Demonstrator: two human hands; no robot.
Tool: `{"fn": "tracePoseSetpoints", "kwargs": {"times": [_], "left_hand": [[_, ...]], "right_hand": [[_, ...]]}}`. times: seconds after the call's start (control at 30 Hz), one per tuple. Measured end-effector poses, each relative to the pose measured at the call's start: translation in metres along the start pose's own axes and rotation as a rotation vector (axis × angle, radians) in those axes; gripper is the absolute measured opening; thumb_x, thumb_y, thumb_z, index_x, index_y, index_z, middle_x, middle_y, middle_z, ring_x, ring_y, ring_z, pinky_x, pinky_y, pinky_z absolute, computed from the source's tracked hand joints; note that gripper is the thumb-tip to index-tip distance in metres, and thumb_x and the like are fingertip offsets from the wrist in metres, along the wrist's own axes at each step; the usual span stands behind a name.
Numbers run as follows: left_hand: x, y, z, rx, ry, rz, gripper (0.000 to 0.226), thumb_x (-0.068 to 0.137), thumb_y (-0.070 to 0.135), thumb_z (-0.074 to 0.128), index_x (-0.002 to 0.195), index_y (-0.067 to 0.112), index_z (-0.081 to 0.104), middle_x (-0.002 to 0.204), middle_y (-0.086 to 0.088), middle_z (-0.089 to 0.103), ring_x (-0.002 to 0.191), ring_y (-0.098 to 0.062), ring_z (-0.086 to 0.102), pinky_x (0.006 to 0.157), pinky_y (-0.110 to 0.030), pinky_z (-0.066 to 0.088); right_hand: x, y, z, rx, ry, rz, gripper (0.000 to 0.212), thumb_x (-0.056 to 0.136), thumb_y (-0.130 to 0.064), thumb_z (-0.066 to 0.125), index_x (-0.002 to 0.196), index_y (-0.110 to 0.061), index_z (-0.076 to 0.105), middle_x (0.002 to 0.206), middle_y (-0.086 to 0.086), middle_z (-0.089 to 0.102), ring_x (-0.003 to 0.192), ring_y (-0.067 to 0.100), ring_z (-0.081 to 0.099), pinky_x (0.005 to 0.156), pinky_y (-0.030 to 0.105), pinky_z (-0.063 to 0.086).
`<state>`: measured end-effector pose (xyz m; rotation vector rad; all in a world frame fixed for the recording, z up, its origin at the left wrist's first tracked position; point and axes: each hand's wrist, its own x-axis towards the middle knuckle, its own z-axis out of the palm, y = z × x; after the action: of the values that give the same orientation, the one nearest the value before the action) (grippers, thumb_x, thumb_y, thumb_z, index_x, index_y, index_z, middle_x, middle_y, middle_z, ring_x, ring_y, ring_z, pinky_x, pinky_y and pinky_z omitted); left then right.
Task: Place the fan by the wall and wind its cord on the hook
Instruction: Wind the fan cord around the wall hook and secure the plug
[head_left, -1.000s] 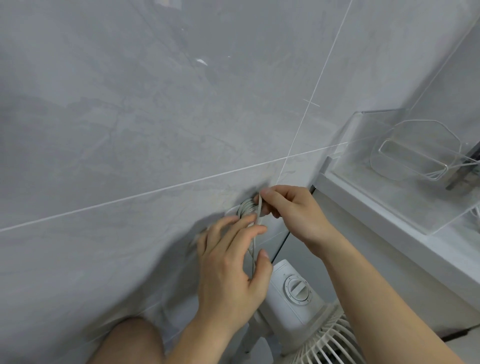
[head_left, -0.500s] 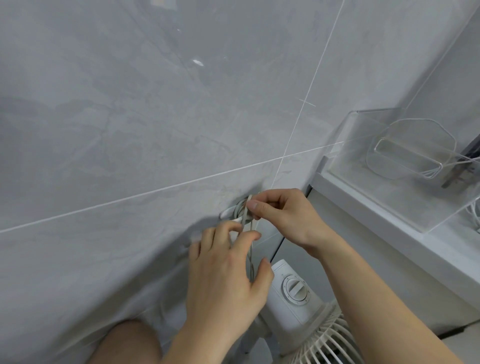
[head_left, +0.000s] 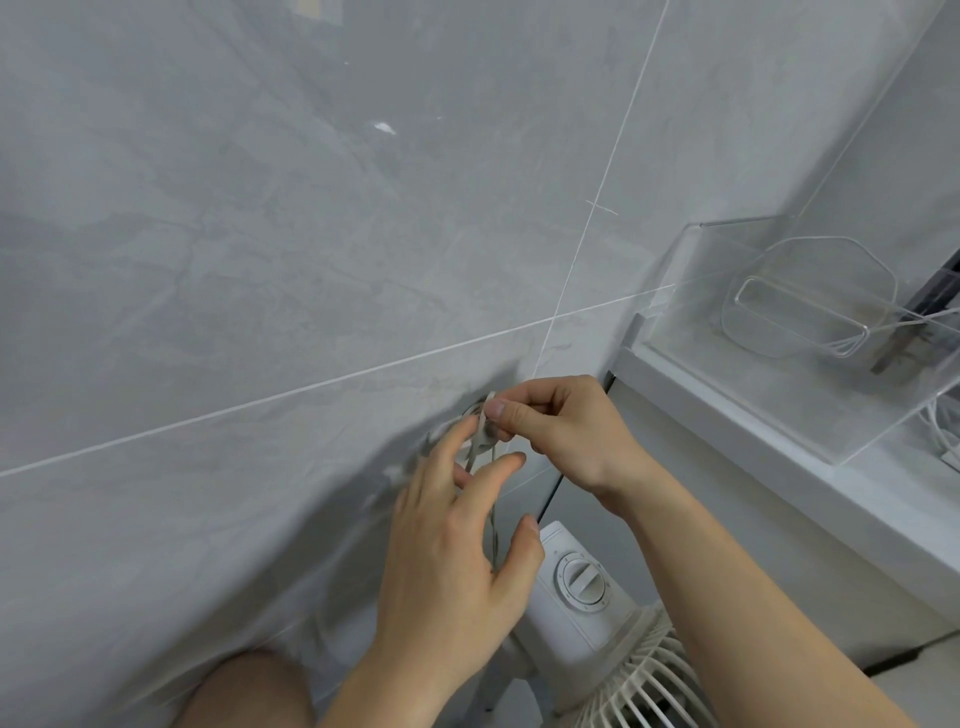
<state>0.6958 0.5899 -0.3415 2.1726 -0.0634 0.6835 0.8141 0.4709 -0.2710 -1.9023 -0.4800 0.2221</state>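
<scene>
Right hand (head_left: 566, 436) shifted slightly left along the wall, now pinching the cord (head_left: 485, 441) lower at the coil, left hand (head_left: 457, 561) opened up from a second ago, fingers (head_left: 498, 470) spread and blurred, thumb lifted away

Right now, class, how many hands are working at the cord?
2: the right hand pinches the cord by the wall; the left hand is just below it.

Bare tiled wall (head_left: 260, 260) is lying open above and left of the hook. To the right, a white ledge (head_left: 779, 447) carrying a clear acrylic box (head_left: 691, 291) is crowding in; below, the fan (head_left: 582, 613) is blocking the downward path.
</scene>
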Motion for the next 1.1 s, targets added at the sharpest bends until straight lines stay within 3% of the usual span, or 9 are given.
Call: {"fn": "tracePoseSetpoints", "kwargs": {"times": [0.1,0.27,0.37,0.47,0.57,0.67,0.87,1.0,1.1], "left_hand": [[0.002,0.000,-0.001,-0.022,-0.022,-0.039,0.048,0.087,0.048,0.053,0.132,0.036,0.062,0.157,0.019,0.034,0.131,-0.006,0.048,0.105,-0.037,0.047],[0.007,-0.004,-0.008,-0.015,0.002,-0.078,0.026,0.088,0.040,0.055,0.112,0.040,0.064,0.117,0.024,0.056,0.077,0.000,0.054,0.068,-0.027,0.051],[0.010,-0.005,-0.017,0.044,0.014,-0.111,0.010,0.088,0.038,0.061,0.097,0.041,0.062,0.092,0.027,0.060,0.069,0.004,0.052,0.060,-0.016,0.038],[0.011,-0.004,-0.025,0.085,0.014,-0.130,0.004,0.085,0.039,0.062,0.082,0.037,0.059,0.071,0.020,0.058,0.059,-0.004,0.053,0.053,-0.024,0.039],[0.012,-0.008,-0.032,0.077,0.095,-0.126,0.010,0.083,0.038,0.058,0.076,0.030,0.060,0.067,0.010,0.058,0.058,-0.011,0.054,0.053,-0.030,0.044],[0.014,-0.012,-0.040,0.090,0.161,-0.144,0.010,0.083,0.033,0.059,0.074,0.028,0.061,0.067,0.011,0.059,0.058,-0.011,0.053,0.054,-0.020,0.038],[0.012,-0.024,-0.037,0.189,0.064,-0.244,0.012,0.083,0.024,0.065,0.072,0.030,0.065,0.044,0.013,0.046,0.046,-0.004,0.048,0.052,-0.023,0.034],[0.010,-0.021,-0.028,0.236,-0.029,-0.316,0.009,0.088,0.033,0.059,0.089,0.034,0.068,0.055,0.013,0.055,0.066,-0.013,0.061,0.063,-0.031,0.045],[0.009,-0.020,-0.021,0.288,-0.077,-0.344,0.020,0.090,0.039,0.052,0.103,0.038,0.066,0.075,0.011,0.065,0.086,-0.022,0.065,0.071,-0.033,0.050]], "right_hand": [[0.000,0.001,-0.001,0.011,-0.006,0.003,0.016,0.097,-0.013,0.072,0.092,0.000,0.081,0.070,0.000,0.073,0.060,-0.001,0.063,0.059,0.007,0.044],[-0.002,0.003,0.000,0.002,-0.042,0.003,0.016,0.096,-0.012,0.073,0.092,0.001,0.080,0.067,-0.004,0.072,0.060,-0.002,0.063,0.061,0.007,0.045],[-0.001,0.004,0.002,-0.009,-0.023,0.009,0.014,0.095,-0.015,0.074,0.094,-0.003,0.081,0.071,-0.003,0.075,0.070,0.003,0.069,0.070,0.011,0.050],[0.000,0.005,0.003,-0.016,-0.006,0.010,0.015,0.096,-0.016,0.073,0.095,-0.002,0.081,0.072,-0.002,0.074,0.067,0.000,0.067,0.069,0.010,0.049],[0.000,0.005,0.003,-0.019,-0.018,0.021,0.020,0.101,-0.015,0.066,0.099,-0.001,0.080,0.072,-0.004,0.072,0.058,-0.003,0.057,0.061,0.009,0.042],[0.000,0.003,-0.001,0.048,-0.022,0.053,0.025,0.105,-0.018,0.058,0.099,-0.008,0.081,0.073,-0.001,0.070,0.067,0.013,0.050,0.061,0.022,0.042],[-0.001,0.003,-0.007,-0.084,-0.141,0.172,0.030,0.098,-0.015,0.058,0.074,-0.007,0.074,0.053,0.002,0.049,0.054,0.015,0.043,0.058,0.027,0.038],[-0.006,0.012,0.002,-0.402,-0.446,0.333,0.023,0.092,-0.019,0.061,0.077,-0.012,0.077,0.058,0.003,0.060,0.057,0.015,0.053,0.067,0.030,0.045],[-0.004,0.017,0.006,-0.510,-0.448,0.351,0.021,0.093,-0.028,0.063,0.088,-0.016,0.079,0.063,-0.006,0.067,0.062,0.012,0.058,0.069,0.030,0.048]]}}
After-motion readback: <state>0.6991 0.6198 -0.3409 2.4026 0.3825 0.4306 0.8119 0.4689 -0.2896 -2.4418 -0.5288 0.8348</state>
